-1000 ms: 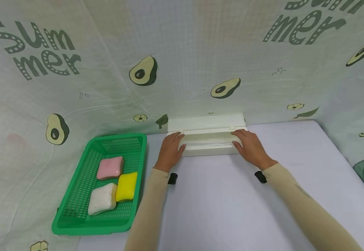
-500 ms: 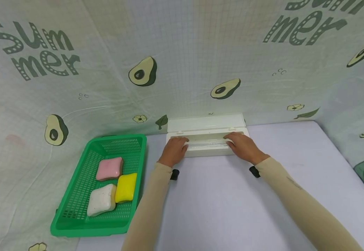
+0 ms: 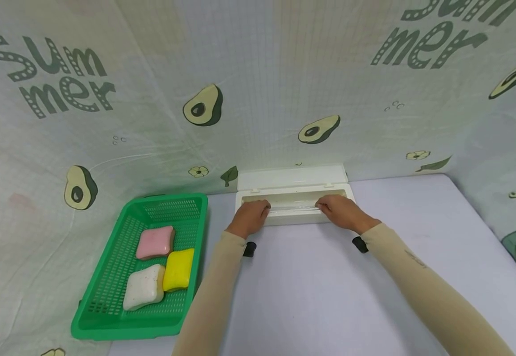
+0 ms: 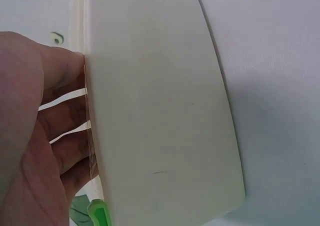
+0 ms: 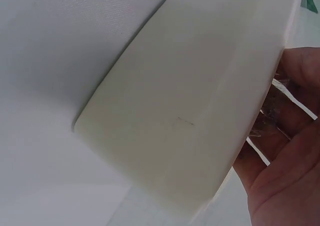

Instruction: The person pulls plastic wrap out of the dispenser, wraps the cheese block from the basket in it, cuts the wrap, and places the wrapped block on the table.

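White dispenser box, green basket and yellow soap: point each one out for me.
white dispenser box [image 3: 294, 178]: head view, on its open lid.
green basket [image 3: 126, 328]: head view, on its near rim.
yellow soap [image 3: 178, 269]: head view, on its top face.

long beige sleeves [image 3: 422, 282] — black wrist cameras [image 3: 359, 244]

white table [image 3: 311, 291] with box [image 3: 293, 215], basket [image 3: 106, 321]

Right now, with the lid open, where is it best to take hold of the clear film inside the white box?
Probably at the film's free front edge, near both ends, coming from the box's open front: it spans the trough, and left hand and right hand already reach in there.
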`<state>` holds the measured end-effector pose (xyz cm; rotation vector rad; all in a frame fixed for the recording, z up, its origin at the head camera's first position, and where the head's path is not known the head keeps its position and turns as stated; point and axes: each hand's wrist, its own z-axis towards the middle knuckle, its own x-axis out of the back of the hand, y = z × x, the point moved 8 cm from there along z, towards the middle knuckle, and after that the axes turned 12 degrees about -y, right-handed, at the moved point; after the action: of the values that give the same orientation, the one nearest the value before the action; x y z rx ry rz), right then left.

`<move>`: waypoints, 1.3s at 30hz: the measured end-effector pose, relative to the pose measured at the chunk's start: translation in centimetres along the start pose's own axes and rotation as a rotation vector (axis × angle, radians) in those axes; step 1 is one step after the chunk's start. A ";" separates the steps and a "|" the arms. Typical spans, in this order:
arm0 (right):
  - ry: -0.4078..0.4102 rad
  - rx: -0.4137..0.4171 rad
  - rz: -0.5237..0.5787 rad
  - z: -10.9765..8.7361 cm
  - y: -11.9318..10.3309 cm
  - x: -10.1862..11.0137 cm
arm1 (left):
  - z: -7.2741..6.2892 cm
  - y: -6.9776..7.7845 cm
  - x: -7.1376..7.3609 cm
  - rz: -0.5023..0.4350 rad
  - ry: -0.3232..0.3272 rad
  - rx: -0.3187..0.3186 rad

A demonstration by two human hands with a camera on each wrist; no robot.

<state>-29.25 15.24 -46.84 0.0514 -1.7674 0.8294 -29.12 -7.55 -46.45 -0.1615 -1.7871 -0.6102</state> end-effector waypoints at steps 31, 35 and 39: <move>0.329 0.059 -0.075 -2.9 0.1 1.9 | -1.7 -1.2 0.9 -0.189 0.180 -0.081; 0.361 0.071 -0.081 -3.1 0.0 2.1 | -1.5 -1.5 0.8 -0.259 0.169 -0.090; 0.390 0.086 -0.089 -3.2 -0.1 2.3 | -1.4 -1.8 0.9 -0.286 0.178 -0.085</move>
<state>-27.41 17.78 -44.47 0.0230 -1.3536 0.7906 -28.93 -9.97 -45.96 0.0913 -1.6244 -0.8779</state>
